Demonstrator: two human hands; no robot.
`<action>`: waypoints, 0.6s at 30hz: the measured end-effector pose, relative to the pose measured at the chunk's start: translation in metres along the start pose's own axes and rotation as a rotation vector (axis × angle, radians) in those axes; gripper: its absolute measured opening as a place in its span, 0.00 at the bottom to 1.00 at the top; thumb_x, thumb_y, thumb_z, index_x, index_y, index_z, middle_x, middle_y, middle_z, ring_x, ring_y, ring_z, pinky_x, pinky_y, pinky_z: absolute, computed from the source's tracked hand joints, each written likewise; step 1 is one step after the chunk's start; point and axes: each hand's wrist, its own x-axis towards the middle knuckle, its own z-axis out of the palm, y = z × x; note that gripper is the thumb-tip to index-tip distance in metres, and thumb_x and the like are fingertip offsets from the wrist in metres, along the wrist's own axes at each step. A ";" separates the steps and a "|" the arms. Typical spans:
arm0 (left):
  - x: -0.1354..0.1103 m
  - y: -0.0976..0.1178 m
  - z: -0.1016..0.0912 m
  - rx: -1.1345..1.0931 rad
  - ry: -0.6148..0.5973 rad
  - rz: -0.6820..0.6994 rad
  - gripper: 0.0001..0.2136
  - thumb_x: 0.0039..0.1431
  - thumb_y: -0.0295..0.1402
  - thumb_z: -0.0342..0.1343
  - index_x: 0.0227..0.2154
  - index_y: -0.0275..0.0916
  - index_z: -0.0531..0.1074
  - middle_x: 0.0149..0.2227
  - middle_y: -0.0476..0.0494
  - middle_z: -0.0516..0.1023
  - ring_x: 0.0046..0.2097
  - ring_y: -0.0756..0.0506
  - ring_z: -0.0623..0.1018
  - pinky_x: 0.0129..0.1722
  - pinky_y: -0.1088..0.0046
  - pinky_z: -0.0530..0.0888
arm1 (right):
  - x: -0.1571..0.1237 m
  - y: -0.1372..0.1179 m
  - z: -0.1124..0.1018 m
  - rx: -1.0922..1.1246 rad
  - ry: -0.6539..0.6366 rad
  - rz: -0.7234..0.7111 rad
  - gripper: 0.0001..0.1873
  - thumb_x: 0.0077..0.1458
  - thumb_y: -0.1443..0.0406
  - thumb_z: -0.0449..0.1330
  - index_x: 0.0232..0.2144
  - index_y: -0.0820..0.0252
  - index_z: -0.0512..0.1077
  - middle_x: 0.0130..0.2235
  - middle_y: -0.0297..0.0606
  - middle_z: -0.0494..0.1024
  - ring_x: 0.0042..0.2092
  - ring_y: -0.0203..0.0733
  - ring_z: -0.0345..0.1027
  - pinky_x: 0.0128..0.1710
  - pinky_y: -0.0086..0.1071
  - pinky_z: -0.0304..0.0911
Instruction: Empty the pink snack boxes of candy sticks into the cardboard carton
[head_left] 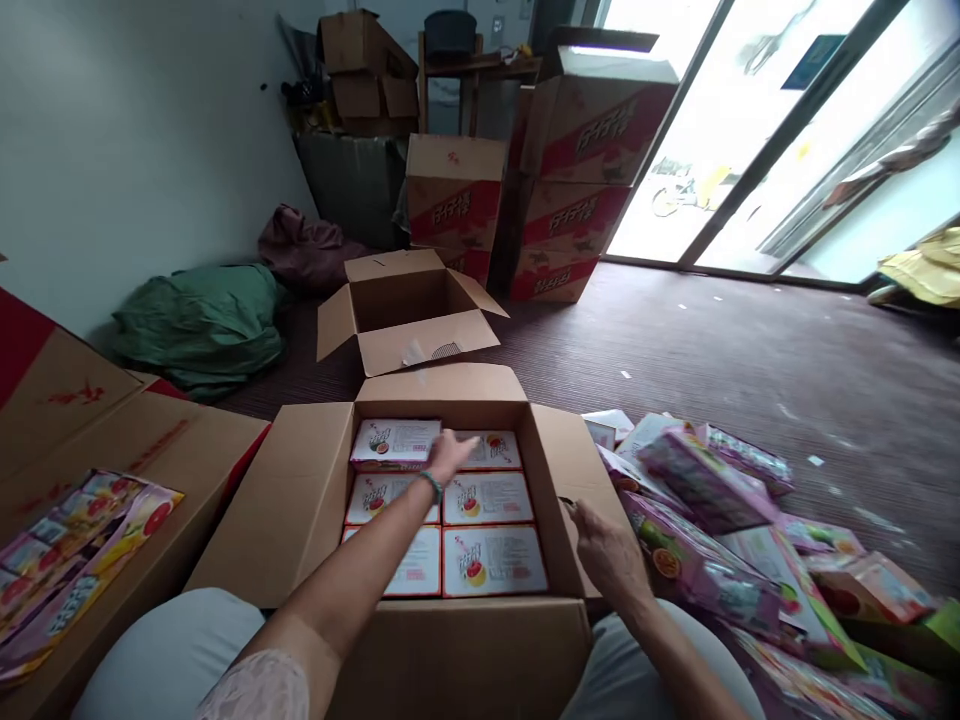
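An open cardboard carton (480, 650) stands between my knees, with several white-topped fruit-print boxes (495, 560) in rows inside. At the back left of it, one box with purple sides (397, 440) sits higher than the others. My left hand (448, 455) is at this box's right end, over the gap to the back right box (501, 450). Its thumb stretches out to the right; the other fingers are partly hidden. By the carton's right flap (574, 455), my right hand (611, 550) is closed around a small dark object (568, 504), too small to name.
Fruit-print packs (705, 480) lie heaped on the floor at right. Another opened carton (412, 300) stands just ahead. To the left, a red-and-brown carton (187, 450) bears a fruit-print pack (82, 560). Stacked cartons (577, 210) and a green sack (202, 320) are farther back.
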 end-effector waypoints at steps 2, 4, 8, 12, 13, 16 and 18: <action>0.040 -0.037 -0.041 0.165 0.199 -0.187 0.19 0.46 0.35 0.65 0.39 0.28 0.72 0.49 0.13 0.73 0.58 0.20 0.69 0.52 0.46 0.67 | 0.014 0.007 0.012 0.036 -0.012 0.027 0.15 0.65 0.62 0.46 0.29 0.55 0.68 0.27 0.39 0.77 0.27 0.41 0.66 0.27 0.31 0.42; 0.071 -0.068 -0.073 0.278 0.329 -0.296 0.23 0.43 0.34 0.67 0.42 0.30 0.70 0.56 0.11 0.67 0.62 0.19 0.62 0.53 0.45 0.65 | 0.025 0.009 0.025 0.074 -0.033 0.016 0.15 0.65 0.61 0.46 0.29 0.54 0.68 0.27 0.39 0.77 0.27 0.42 0.67 0.27 0.32 0.43; 0.106 -0.109 -0.086 0.391 0.450 -0.402 0.35 0.39 0.40 0.69 0.51 0.30 0.65 0.60 0.11 0.62 0.63 0.22 0.60 0.54 0.46 0.64 | 0.037 0.004 0.040 0.125 -0.047 -0.039 0.18 0.65 0.58 0.44 0.27 0.54 0.67 0.28 0.39 0.78 0.29 0.43 0.69 0.28 0.32 0.46; 0.125 -0.128 -0.067 0.412 0.544 -0.505 0.44 0.41 0.57 0.63 0.56 0.32 0.61 0.62 0.13 0.60 0.63 0.21 0.59 0.51 0.43 0.65 | 0.043 0.001 0.043 0.151 -0.058 -0.027 0.18 0.65 0.57 0.43 0.26 0.54 0.64 0.28 0.39 0.78 0.29 0.43 0.70 0.28 0.32 0.47; 0.129 -0.131 -0.064 0.405 0.548 -0.535 0.43 0.42 0.61 0.59 0.55 0.33 0.63 0.61 0.14 0.61 0.62 0.21 0.61 0.49 0.43 0.66 | 0.044 0.000 0.043 0.152 -0.067 -0.032 0.18 0.65 0.57 0.44 0.26 0.54 0.63 0.28 0.39 0.78 0.29 0.43 0.70 0.28 0.32 0.48; 0.138 -0.140 -0.063 0.355 0.448 -0.573 0.38 0.42 0.64 0.57 0.46 0.34 0.71 0.52 0.17 0.72 0.56 0.21 0.69 0.45 0.48 0.69 | 0.044 -0.002 0.046 0.144 -0.086 -0.067 0.16 0.64 0.58 0.44 0.26 0.54 0.62 0.28 0.38 0.78 0.30 0.44 0.71 0.29 0.32 0.48; 0.139 -0.145 -0.059 0.297 0.317 -0.530 0.34 0.39 0.63 0.61 0.37 0.36 0.74 0.44 0.22 0.78 0.51 0.25 0.75 0.43 0.54 0.71 | 0.044 -0.005 0.047 0.140 -0.100 -0.081 0.16 0.65 0.58 0.43 0.26 0.54 0.62 0.29 0.38 0.78 0.31 0.44 0.71 0.28 0.32 0.48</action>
